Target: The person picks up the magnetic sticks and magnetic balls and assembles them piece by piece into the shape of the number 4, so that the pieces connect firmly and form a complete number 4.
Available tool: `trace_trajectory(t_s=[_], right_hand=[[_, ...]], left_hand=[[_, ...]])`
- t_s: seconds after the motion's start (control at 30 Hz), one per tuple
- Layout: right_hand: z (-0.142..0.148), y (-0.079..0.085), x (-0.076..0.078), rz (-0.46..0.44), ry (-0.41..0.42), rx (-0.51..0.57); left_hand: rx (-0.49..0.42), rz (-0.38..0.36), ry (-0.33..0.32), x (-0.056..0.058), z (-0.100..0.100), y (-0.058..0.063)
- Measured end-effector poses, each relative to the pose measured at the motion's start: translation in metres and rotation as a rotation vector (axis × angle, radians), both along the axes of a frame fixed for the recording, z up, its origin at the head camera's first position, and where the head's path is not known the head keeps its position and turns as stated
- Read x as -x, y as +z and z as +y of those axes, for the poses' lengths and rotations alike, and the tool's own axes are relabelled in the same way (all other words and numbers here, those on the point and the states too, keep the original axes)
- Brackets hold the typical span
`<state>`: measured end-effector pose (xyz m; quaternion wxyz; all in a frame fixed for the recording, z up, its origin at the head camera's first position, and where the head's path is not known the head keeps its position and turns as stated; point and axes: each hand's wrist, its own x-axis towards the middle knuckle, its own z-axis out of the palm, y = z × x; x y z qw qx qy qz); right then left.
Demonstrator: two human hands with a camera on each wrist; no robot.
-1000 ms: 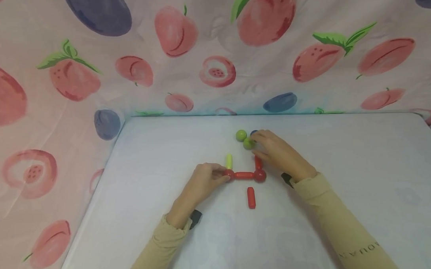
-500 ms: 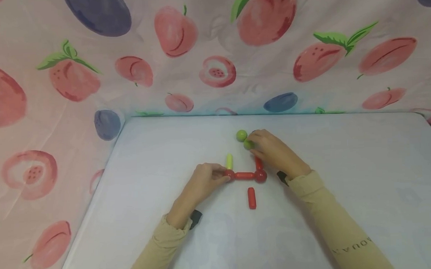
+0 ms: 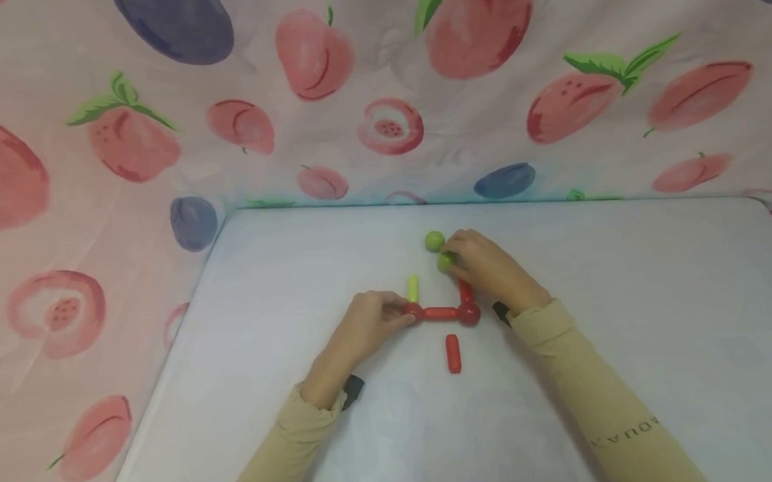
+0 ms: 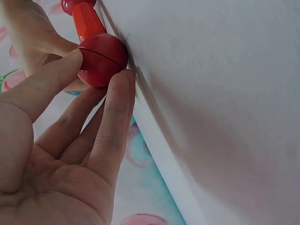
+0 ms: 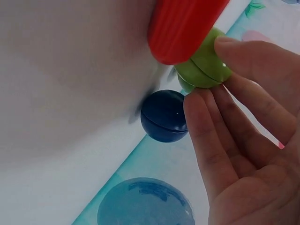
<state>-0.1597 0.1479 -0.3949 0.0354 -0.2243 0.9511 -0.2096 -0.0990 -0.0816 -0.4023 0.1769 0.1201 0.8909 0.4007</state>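
Observation:
My left hand (image 3: 361,332) pinches a red ball (image 4: 101,61) between thumb and fingertips. From that ball a red stick (image 3: 441,313) runs right to a second red ball (image 3: 469,314). Another red stick (image 3: 466,292) points away from the second ball, partly behind my right hand (image 3: 489,266). A yellow-green stick (image 3: 413,288) stretches back from the left ball. My right hand holds a green ball (image 5: 201,68) between thumb and fingers, just beyond the red stick's free end. A dark blue ball (image 5: 161,115) sits beside those fingers, hidden in the head view.
Behind the held ball lies a second green ball (image 3: 434,241). A loose red stick (image 3: 453,353) rests in front of the joined pieces. The white table (image 3: 650,317) meets a fruit-patterned cloth (image 3: 259,75) at its back and left edges.
My right hand has shifted slightly left and closed on the nearer green ball, which has come a little toward me. The blue ball has become hidden in the head view. My left hand stays put.

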Motion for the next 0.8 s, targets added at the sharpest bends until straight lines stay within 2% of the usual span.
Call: trace_trajectory(t_s=[0.43,0.8], right_hand=[[-0.0014,-0.0015,0.0004,-0.013,-0.002,-0.015],[-0.0089,0.0040,0.0032,-0.097,-0.043,0.044]], left_hand=[[-0.001,-0.007,0.013,-0.0016,0.0010,0.0001],[-0.020,0.014,0.008,-0.0012,-0.0006,-0.0010]])
